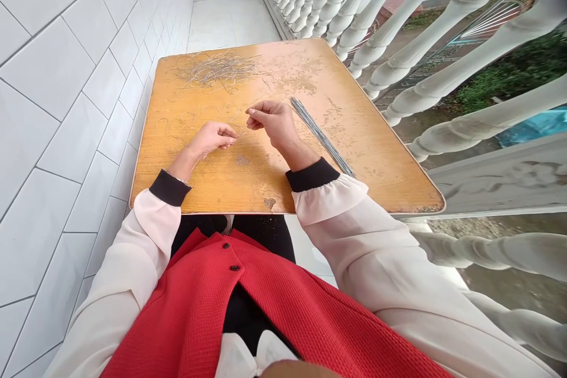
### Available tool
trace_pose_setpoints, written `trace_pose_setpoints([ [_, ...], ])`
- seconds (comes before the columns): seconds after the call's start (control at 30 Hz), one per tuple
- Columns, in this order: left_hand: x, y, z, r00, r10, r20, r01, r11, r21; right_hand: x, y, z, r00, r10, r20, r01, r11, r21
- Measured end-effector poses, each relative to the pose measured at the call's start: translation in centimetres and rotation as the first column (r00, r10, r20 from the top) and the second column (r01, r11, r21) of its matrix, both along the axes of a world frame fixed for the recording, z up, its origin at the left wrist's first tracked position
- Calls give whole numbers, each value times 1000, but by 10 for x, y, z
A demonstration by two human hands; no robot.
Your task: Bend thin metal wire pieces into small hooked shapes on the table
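Above the middle of the wooden table (367, 153), my left hand (213, 138) is closed in a pinch on a thin wire (241, 132). My right hand (275, 123) is a little higher and to the right, its thumb and fingertips pressed together at the wire's other end. The wire is very fine, so its exact course between the fingers is hard to make out. Several bent wire pieces (206, 111) lie on the tabletop just beyond my left hand. A bundle of straight grey wires (321, 136) rests to the right of my right wrist.
A tangled heap of thin wires (221, 69) covers the table's far left part. White tiled wall (84, 88) runs close along the left side. On the right stands a white balustrade (411, 77), with plants (496, 80) outside it.
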State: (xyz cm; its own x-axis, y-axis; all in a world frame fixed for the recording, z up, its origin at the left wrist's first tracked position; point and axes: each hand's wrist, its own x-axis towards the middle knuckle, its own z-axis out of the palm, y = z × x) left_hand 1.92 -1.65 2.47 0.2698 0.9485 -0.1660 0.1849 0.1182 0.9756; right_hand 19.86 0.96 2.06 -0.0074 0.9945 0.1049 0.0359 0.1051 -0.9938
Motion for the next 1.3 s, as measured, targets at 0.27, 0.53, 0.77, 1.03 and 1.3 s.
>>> trace_pose_setpoints([
  [0.27,-1,-1,1,987,-132,-92,129,991,-46,9,6,-1,996,77,42,-79,996,36],
  [0.53,-23,25,-1,947,322,8,-318,933,169,5,4,-7,940,238,244,-255,966,36],
  [0.77,-33,46,-23,948,239,-209,-91,835,543,4,1,-21,809,247,533,-378,913,151],
  [1.03,-31,46,-23,831,213,-514,195,754,628,9,-4,-19,548,40,836,-568,751,337],
  [1.3,-31,50,-21,896,269,-353,32,754,656,-2,-7,-27,679,-6,734,-362,867,342],
])
